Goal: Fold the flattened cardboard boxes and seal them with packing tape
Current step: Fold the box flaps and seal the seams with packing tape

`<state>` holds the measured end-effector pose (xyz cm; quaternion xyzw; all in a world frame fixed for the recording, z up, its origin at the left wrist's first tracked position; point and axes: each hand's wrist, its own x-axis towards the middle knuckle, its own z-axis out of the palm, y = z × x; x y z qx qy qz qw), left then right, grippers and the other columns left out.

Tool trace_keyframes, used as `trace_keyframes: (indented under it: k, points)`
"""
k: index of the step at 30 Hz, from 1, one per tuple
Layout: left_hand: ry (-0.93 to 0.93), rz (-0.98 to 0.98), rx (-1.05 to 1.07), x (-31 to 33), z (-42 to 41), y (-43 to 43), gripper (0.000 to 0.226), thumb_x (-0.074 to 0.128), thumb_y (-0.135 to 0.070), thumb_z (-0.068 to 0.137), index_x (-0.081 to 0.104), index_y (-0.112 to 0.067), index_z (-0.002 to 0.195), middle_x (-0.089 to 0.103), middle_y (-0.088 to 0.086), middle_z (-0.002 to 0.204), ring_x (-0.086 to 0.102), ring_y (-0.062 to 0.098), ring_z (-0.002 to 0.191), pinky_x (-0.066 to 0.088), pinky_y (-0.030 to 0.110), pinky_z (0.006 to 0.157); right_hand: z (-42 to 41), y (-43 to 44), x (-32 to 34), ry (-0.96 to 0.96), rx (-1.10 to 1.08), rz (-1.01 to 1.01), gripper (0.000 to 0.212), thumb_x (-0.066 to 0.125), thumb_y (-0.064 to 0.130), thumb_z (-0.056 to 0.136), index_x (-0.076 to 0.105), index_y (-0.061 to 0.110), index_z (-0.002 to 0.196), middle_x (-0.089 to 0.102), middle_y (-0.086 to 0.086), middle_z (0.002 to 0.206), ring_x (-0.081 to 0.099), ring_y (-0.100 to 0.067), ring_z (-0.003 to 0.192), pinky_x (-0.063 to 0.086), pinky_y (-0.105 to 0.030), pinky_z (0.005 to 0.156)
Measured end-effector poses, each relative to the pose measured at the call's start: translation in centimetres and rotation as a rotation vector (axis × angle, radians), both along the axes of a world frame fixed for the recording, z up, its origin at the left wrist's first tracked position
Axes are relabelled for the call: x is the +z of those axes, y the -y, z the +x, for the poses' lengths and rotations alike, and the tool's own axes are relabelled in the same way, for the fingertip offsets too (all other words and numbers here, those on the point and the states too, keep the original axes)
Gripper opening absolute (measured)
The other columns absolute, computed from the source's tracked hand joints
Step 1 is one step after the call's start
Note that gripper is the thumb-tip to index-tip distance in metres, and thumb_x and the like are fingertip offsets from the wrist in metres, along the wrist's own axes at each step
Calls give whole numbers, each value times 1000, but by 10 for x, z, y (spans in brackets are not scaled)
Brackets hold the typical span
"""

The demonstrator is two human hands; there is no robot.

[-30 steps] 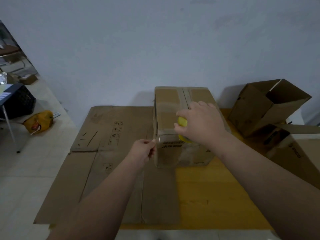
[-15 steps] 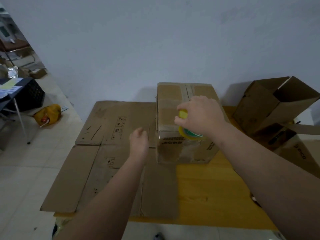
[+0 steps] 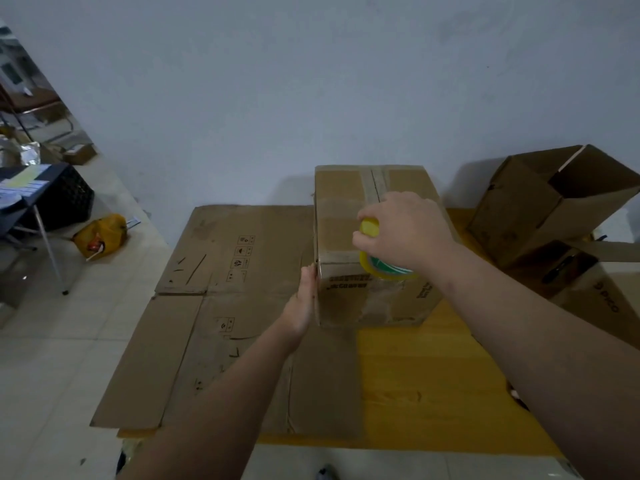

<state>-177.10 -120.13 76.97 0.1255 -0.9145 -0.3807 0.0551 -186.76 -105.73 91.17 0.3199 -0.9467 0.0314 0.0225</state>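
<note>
- Broadly, a yellow wooden table (image 3: pixel 433 375) with a smooth grained top stood against a plain pale wall.
- Flattened cardboard (image 3: pixel 242 306), brown and creased, covered its left half; small black handling symbols were printed on it, too small to read.
- A closed cardboard box (image 3: pixel 343 216) sat upright at the middle of the table, glossy clear tape along its top seam and wrinkled down the front. Black print ran across the front (blurred, not legible).
- An open box (image 3: pixel 540 209) lay tilted at the right, flaps apart.
- The right hand (image 3: pixel 405 233) curled its fingers round a tape roll (image 3: pixel 381 268) at the box's top front edge.
- The left hand (image 3: pixel 304 303), fingers straight, pressed flat on the box's left side near the front corner.
- That roll was round, yellow-rimmed, with a green-and-white label.
</note>
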Motion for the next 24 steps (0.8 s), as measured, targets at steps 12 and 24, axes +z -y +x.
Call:
trace_keyframes:
  k: [12, 24]
  points:
    - [-94, -789, -454, 22, -46, 40, 83, 55, -40, 92, 0, -20, 151, -12, -9, 151, -8, 10, 144, -12, 30, 117, -8, -2, 1, -21, 3, -23, 45, 44, 57, 91, 59, 34, 125, 61, -2, 117, 54, -24, 108, 42, -34, 79]
    - [-295, -774, -560, 26, -45, 45, 59, 15, -42, 104, 57, -10, 131, 56, 10, 135, 48, 33, 127, 36, 50, 102, -8, -3, -2, -69, -16, -38, 45, 35, 58, 94, 62, 32, 119, 59, -3, 102, 53, -22, 98, 37, -32, 71]
